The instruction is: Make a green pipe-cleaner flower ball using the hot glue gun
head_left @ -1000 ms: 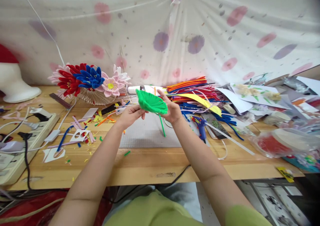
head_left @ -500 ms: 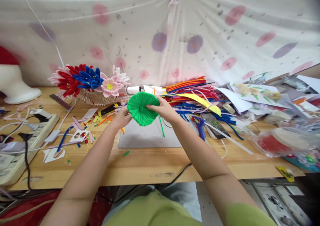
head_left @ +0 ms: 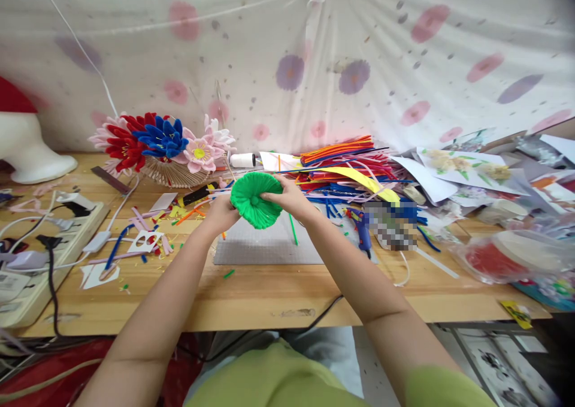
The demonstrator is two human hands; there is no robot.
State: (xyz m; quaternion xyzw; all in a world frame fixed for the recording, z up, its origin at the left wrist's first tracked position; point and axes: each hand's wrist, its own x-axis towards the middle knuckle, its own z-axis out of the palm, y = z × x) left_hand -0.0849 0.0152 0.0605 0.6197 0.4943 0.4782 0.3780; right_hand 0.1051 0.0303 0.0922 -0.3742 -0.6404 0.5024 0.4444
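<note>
A round, ribbed green disc of fuzzy pipe cleaners (head_left: 254, 214), with a small knob at its centre, is held up between both hands above the grey cutting mat (head_left: 251, 254). My left hand (head_left: 223, 214) grips its left edge, the fingertips hidden behind it. On the other side my right hand (head_left: 291, 198) pinches the right edge, thumb lying on the front near the knob and fingers behind. A loose green pipe cleaner (head_left: 293, 230) lies on the mat just below the right hand.
Pipe cleaner bundles (head_left: 336, 155) lie at the back, beside fuzzy flowers on a woven fan (head_left: 175, 173). A blue glue gun (head_left: 362, 230) rests right of the mat. Left are scraps and a power strip (head_left: 85, 239); at far right, a plastic-wrapped roll (head_left: 507, 254).
The green disc has tilted slightly, its top edge leaning back, and sits a little lower. Both hands keep their grip. The whole view has shifted slightly.
</note>
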